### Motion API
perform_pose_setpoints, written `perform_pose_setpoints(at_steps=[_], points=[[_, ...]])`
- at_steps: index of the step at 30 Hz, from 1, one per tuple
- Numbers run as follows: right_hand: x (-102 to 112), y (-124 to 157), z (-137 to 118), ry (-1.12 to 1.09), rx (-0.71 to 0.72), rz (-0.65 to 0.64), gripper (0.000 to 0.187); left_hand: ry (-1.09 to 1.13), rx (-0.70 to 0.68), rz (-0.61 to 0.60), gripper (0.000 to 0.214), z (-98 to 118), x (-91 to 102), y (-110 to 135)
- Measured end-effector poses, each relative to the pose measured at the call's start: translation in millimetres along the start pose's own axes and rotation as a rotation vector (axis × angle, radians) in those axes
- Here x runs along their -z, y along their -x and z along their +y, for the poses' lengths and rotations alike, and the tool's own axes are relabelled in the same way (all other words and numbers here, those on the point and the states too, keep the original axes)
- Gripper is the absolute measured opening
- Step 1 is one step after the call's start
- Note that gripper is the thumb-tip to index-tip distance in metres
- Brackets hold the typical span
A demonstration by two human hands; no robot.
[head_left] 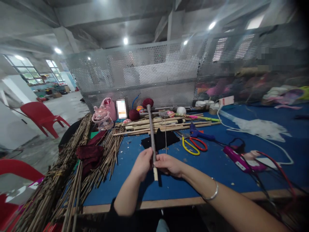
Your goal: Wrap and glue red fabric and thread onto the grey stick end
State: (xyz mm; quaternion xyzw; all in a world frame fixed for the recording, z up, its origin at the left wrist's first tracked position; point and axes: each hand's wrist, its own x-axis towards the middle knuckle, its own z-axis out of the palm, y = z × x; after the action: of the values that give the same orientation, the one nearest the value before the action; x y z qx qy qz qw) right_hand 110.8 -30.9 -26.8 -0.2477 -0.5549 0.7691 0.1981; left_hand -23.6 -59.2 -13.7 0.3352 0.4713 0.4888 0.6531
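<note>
My left hand (143,162) and my right hand (169,164) both grip the lower end of a thin stick (152,135) held upright over the blue table (217,167). The stick carries a dark red fuzzy ball (147,102) at its top and shows a pale bare tip below my fingers. A thin thread or wire (165,135) rises from near my right hand. A silver bangle (212,192) circles my right wrist. A black cloth (160,139) lies on the table just behind the stick.
Bundles of thin brown sticks (72,174) with dark red cloth (90,153) cover the left. Long rods (164,124), yellow and red scissors (193,145), a blue tool (200,132), a purple tool (238,159) with cords, a pink bottle (107,112). Perforated metal screen (145,74) behind. Red chairs (41,117) left.
</note>
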Motion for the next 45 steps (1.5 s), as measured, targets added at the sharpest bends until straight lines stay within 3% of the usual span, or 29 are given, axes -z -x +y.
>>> perform_pose_setpoints(at_steps=[5,10,15,19,23,29,37,41,45], points=[[-5,2,-7,0.126,-0.019,-0.026,0.034,0.173,0.254,-0.159,0.039,-12,1.6,45],[-10,4,-3,0.275,0.014,0.198,0.034,0.093,0.344,-0.166,0.034,-1,4.7,45],[-26,23,4,0.372,0.082,0.270,0.023,0.164,0.260,-0.115,0.017,-8,5.4,39],[-42,44,1,0.518,0.211,0.404,0.025,0.217,0.198,-0.163,0.026,-18,7.0,37],[-47,50,-1,0.362,0.187,0.459,0.025,0.283,0.173,-0.230,0.028,-23,6.3,35],[-42,46,4,0.000,0.033,0.407,0.037,0.246,0.102,-0.194,0.031,-13,-1.8,26],[-33,48,8,-0.435,-0.039,0.156,0.032,0.272,0.043,-0.253,0.031,-15,-10.6,29],[-36,49,11,-0.439,0.005,0.207,0.032,0.270,0.070,-0.234,0.029,-21,-9.4,32],[-45,49,13,-0.201,-0.027,0.289,0.033,0.335,0.139,-0.146,0.021,-8,-9.5,28]])
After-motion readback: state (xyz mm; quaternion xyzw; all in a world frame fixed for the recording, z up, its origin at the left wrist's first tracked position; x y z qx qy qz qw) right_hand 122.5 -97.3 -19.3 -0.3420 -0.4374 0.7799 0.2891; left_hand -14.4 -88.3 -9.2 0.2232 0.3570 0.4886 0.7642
